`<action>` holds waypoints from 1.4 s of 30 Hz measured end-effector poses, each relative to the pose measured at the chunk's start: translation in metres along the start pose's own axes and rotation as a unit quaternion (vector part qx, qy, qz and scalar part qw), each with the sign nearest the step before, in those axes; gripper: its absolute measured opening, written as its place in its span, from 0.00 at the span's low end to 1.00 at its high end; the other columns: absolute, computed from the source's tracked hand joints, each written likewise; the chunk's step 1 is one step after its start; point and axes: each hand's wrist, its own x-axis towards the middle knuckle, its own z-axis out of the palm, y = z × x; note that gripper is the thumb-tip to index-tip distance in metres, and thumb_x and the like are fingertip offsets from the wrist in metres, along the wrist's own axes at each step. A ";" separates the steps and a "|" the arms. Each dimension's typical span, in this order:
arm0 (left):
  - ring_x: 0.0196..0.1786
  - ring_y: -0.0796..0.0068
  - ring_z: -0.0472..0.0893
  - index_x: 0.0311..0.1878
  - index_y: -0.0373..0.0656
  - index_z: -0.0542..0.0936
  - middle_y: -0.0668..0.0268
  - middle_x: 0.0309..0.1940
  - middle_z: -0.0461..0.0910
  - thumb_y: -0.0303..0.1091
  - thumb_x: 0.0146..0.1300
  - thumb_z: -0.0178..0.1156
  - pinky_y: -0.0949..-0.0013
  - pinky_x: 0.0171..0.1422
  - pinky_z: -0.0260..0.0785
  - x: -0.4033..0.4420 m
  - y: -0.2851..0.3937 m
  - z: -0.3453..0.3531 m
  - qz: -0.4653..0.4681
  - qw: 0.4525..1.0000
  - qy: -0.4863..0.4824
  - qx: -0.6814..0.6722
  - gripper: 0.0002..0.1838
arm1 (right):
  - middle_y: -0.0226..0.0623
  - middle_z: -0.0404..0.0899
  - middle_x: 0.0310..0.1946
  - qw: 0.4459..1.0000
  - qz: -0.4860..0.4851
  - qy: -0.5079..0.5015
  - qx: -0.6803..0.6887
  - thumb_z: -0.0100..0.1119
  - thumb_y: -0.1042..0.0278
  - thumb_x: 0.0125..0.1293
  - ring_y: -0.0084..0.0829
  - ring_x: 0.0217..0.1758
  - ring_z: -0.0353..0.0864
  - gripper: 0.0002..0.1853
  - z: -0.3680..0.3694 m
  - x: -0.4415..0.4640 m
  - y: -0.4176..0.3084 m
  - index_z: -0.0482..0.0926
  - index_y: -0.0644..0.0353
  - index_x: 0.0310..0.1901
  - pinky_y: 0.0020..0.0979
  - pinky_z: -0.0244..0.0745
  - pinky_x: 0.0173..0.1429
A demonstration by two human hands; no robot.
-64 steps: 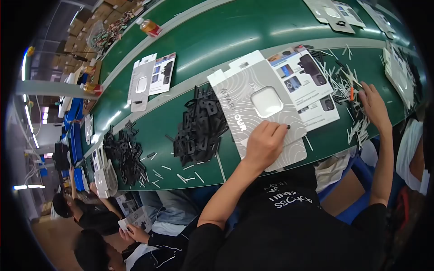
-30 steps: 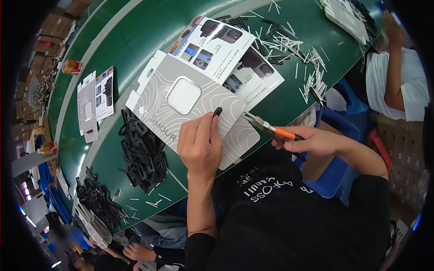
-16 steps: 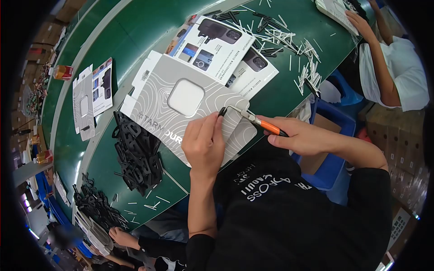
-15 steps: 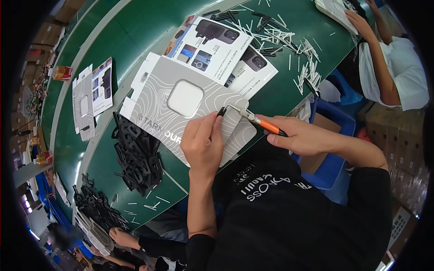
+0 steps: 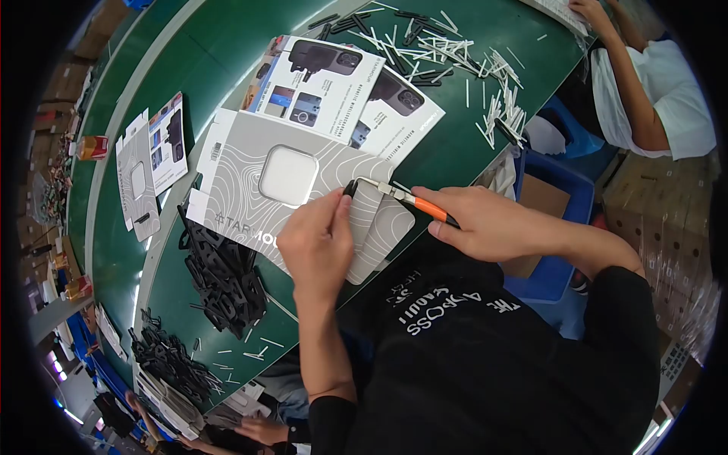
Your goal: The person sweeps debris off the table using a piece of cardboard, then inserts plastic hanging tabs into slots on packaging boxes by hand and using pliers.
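My left hand (image 5: 317,241) pinches a small black piece (image 5: 350,187) over the lower right part of a grey patterned card (image 5: 250,171), which has a rounded square window. My right hand (image 5: 485,222) is wrapped round pliers (image 5: 425,206) with orange and black handles. The plier tips are at the black piece, close to my left fingertips; whether they grip it is too small to tell. Under the grey card's upper edge lie printed cards (image 5: 334,76) with phone pictures. A second grey patterned layer shows beneath the first.
A heap of black plastic parts (image 5: 224,277) lies left of my left hand. White sticks (image 5: 500,98) and black pieces are scattered at the upper right. Another card set (image 5: 136,178) lies far left. A blue bin (image 5: 557,262) stands below the table edge. Co-workers sit on both sides.
My right hand has picked up the pliers from among the sticks and brought them to the black piece at my left hand. Lately both hands hold the same pose while the view shifts.
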 end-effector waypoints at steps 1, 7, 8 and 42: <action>0.24 0.76 0.74 0.40 0.35 0.87 0.64 0.26 0.83 0.24 0.57 0.68 0.76 0.30 0.66 0.005 0.001 -0.006 0.002 1.000 -0.004 0.000 0.07 | 0.52 0.79 0.50 1.000 0.001 0.001 0.004 0.48 0.63 0.74 0.52 0.47 0.78 0.26 -0.002 0.000 -0.002 0.65 0.69 0.68 0.45 0.73 0.56; 0.21 0.82 0.70 0.41 0.30 0.87 0.65 0.22 0.83 0.24 0.59 0.65 0.79 0.27 0.62 0.037 0.011 -0.023 -0.223 0.949 -0.172 -0.140 0.09 | 0.51 0.79 0.50 0.989 0.020 -0.123 0.078 0.49 0.63 0.73 0.51 0.49 0.79 0.21 -0.021 -0.006 -0.012 0.69 0.68 0.62 0.45 0.73 0.57; 0.21 0.82 0.70 0.41 0.30 0.87 0.65 0.21 0.83 0.24 0.59 0.65 0.79 0.26 0.62 0.037 0.010 -0.022 -0.228 0.946 -0.174 -0.151 0.09 | 0.50 0.79 0.50 0.990 0.018 -0.119 0.070 0.49 0.63 0.73 0.50 0.49 0.79 0.20 -0.020 -0.006 -0.012 0.70 0.68 0.60 0.45 0.73 0.56; 0.36 0.67 0.76 0.40 0.41 0.86 0.66 0.39 0.80 0.29 0.57 0.69 0.65 0.43 0.69 -0.004 0.001 0.014 0.078 0.996 -0.002 0.041 0.08 | 0.41 0.85 0.48 0.990 -0.097 -0.039 0.095 0.57 0.66 0.68 0.35 0.43 0.80 0.25 -0.048 -0.046 0.044 0.74 0.68 0.64 0.32 0.73 0.51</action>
